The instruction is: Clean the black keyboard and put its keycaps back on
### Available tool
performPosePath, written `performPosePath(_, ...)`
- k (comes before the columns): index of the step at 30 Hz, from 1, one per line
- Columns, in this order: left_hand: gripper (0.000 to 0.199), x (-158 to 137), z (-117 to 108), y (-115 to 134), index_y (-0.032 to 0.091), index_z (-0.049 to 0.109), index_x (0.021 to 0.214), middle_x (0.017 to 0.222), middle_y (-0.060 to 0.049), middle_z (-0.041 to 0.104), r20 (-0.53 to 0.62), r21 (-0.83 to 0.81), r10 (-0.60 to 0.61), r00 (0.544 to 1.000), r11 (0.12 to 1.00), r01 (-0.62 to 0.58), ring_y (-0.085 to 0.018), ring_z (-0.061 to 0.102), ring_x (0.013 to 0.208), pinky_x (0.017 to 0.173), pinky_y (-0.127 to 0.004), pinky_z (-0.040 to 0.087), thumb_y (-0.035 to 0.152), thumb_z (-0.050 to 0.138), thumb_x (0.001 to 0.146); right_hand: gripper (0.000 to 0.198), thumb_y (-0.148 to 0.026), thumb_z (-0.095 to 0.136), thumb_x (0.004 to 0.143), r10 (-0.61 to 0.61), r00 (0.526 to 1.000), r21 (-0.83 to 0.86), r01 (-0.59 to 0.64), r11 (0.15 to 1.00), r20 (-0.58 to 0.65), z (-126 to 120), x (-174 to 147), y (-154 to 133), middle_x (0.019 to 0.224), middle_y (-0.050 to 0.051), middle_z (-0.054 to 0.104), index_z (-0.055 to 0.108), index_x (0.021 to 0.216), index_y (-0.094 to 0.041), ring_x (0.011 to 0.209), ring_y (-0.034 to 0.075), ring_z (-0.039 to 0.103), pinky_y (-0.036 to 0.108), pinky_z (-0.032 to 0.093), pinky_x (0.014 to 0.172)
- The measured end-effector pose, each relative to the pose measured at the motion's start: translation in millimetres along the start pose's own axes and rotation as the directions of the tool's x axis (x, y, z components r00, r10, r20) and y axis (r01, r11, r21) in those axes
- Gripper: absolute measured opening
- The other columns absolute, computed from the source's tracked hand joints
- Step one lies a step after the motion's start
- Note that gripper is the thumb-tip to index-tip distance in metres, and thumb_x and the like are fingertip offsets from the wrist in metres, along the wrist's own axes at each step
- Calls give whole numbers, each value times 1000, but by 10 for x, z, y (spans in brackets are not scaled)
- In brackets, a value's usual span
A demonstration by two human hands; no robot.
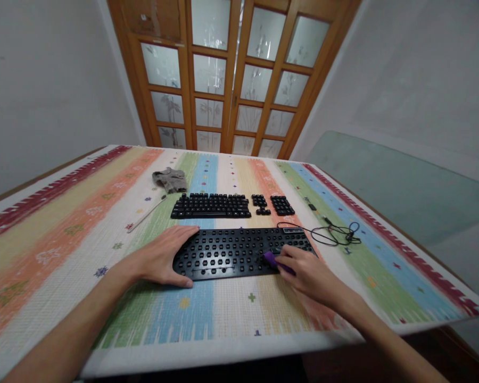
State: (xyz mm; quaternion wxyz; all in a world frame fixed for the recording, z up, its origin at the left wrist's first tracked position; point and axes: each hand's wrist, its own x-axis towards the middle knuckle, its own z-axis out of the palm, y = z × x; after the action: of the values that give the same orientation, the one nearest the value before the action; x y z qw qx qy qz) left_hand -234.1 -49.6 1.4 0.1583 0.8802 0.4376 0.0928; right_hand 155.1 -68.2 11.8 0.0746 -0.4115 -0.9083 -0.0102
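Note:
A black keyboard base [223, 250] with its keycaps off lies on the striped tablecloth in front of me. My left hand [165, 258] grips its left end, thumb along the near edge and fingers at the far edge. In the closed fingers of my right hand [299, 268] is a small purple brush [270, 259], its dark head against the base right of the middle. Behind the base, the removed black keycaps [211, 206] are laid out in keyboard order, with a navigation group [259, 202] and a number-pad group [282, 205] to the right.
A crumpled grey cloth [171, 181] and a thin white stick-like brush [146, 215] lie at the back left. The keyboard's black cable [335, 234] is coiled on the right, near a small black piece [312, 207]. Wooden glass-paned doors [231, 80] stand beyond the table.

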Motion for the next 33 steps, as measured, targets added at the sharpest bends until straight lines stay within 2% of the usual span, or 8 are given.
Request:
performPosePath(5,116,-4,12,-11,17,23,154,156,-21,33,22,28,-6,1000,1000,6,-43,32,142,116,-59,24,75,73,66,23,-18,48,96,87,978,-63,-100,993,-191,-87,424,133,103,12,64,69,105,-13,84,20,62,34,51,77)
performPosePath(11,115,8,-13,6,21,28,153,152,-18,41,-20,28,8,1000,1000,-8,-42,39,138,114,-55,30,74,75,63,26,-6,43,94,97,994,-226,-83,971,50,65,802,190,101,16,63,68,99,-7,92,23,60,34,51,82)
performPosePath(16,116,7,12,-24,17,30,153,153,-19,40,-7,62,-14,1000,998,14,-41,39,138,114,-54,30,76,73,64,31,1,40,91,-22,992,-314,59,948,121,95,761,216,100,15,63,66,106,-6,91,23,59,33,51,82)
performPosePath(19,117,7,37,-57,16,30,153,153,-19,40,-11,67,-11,1000,998,12,-42,39,138,114,-55,30,79,71,63,32,3,41,89,-76,984,-348,128,929,159,69,724,204,100,16,63,69,101,-6,91,22,59,33,51,80)
performPosePath(22,119,10,58,-87,15,30,153,153,-20,39,-9,73,-3,1000,997,3,-42,39,138,113,-55,31,81,70,63,28,1,45,87,-134,970,-338,199,920,204,-20,744,229,97,15,64,72,91,-8,92,23,59,32,50,78)
performPosePath(25,120,12,71,-106,15,29,154,154,-20,38,-12,83,3,1000,997,-2,-41,39,138,114,-55,30,82,69,63,27,2,52,83,-180,949,-224,240,945,258,-166,806,359,93,11,65,74,88,-13,88,21,61,30,48,75)
performPosePath(30,119,13,60,-100,16,28,154,154,-19,38,-5,82,2,1000,997,-2,-41,39,138,113,-55,31,82,69,63,34,-2,49,87,-66,994,-147,79,986,92,-213,869,596,98,11,66,74,104,-16,91,21,61,31,47,78)
performPosePath(33,120,13,52,-92,15,29,154,154,-20,38,-3,81,1,1000,997,-1,-41,39,137,113,-55,31,83,69,63,34,-2,47,88,-87,994,-136,95,986,66,-61,831,563,100,13,65,71,109,-12,92,22,60,34,49,80)
